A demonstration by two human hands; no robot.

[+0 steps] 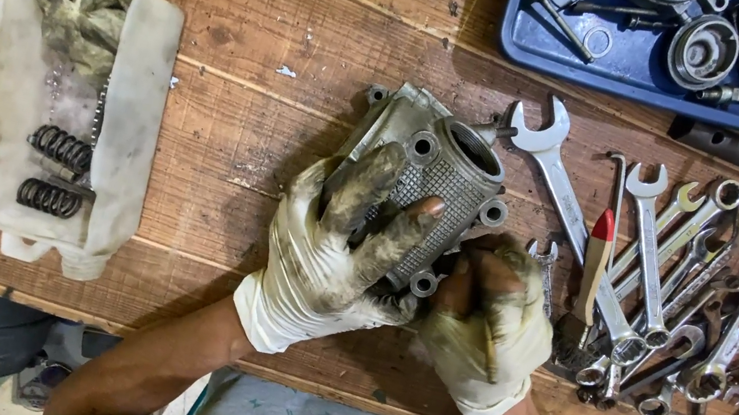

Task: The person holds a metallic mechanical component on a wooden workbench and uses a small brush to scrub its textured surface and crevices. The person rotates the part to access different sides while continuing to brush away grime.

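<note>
Clearly the metal engine casting [434, 184], lying on the wooden tabletop [231, 132], looks heavy, rigid and greasy; the left hand [330, 256] spreads its fingers over the finned face, the right hand [486, 324] grips its lower edge.

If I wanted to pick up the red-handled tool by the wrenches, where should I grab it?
Grab the red-handled tool by its red upper end, coming from above. That end pokes up free, while the lower part sits beside the wrenches, close to the right hand.
</note>
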